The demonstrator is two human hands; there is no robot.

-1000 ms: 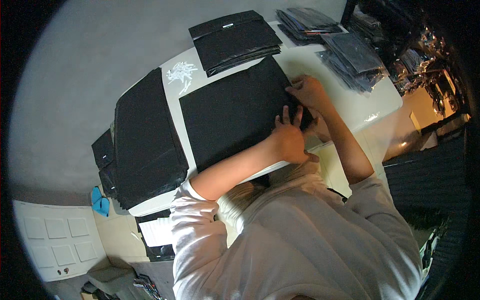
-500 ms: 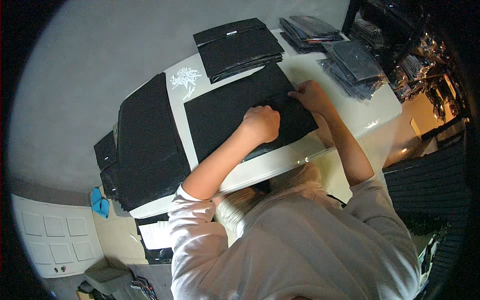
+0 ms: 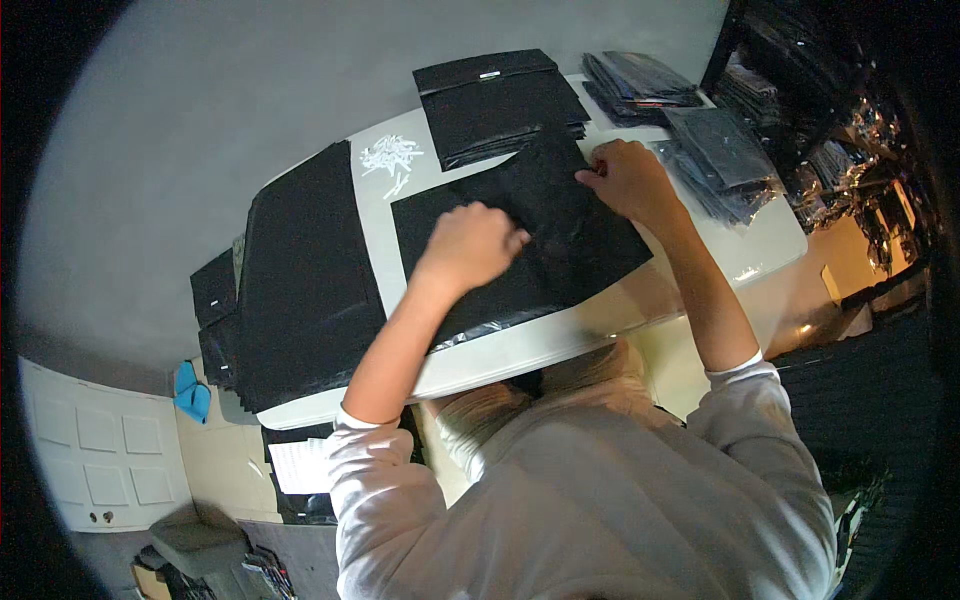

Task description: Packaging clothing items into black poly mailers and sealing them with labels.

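A flat black sheet (image 3: 560, 265), which looks like fabric with a glossy strip along its near edge, lies on the white table in front of me. At its upper right edge, my right hand (image 3: 632, 180) pinches the sheet, and the part there looks slightly raised and creased. Over the sheet's left half is my left hand (image 3: 470, 245), its fingers curled in and the thumb toward the right. Whatever those left fingers hold, if anything, is hidden. Behind the sheet sits a stack of folded black pieces (image 3: 500, 105) with a small white label on top.
A tall pile of black sheets (image 3: 305, 270) covers the left end of the white table (image 3: 480, 365). Small white strips (image 3: 390, 155) lie scattered near the back. Clear-bagged dark packets (image 3: 720, 150) and another packet stack (image 3: 640, 85) sit at the back right, beside dark shelving (image 3: 790, 60).
My left hand has moved left across the black sheet. The right hand has slid slightly farther back along the sheet's edge, which is now more creased. The whole view has shifted a little.
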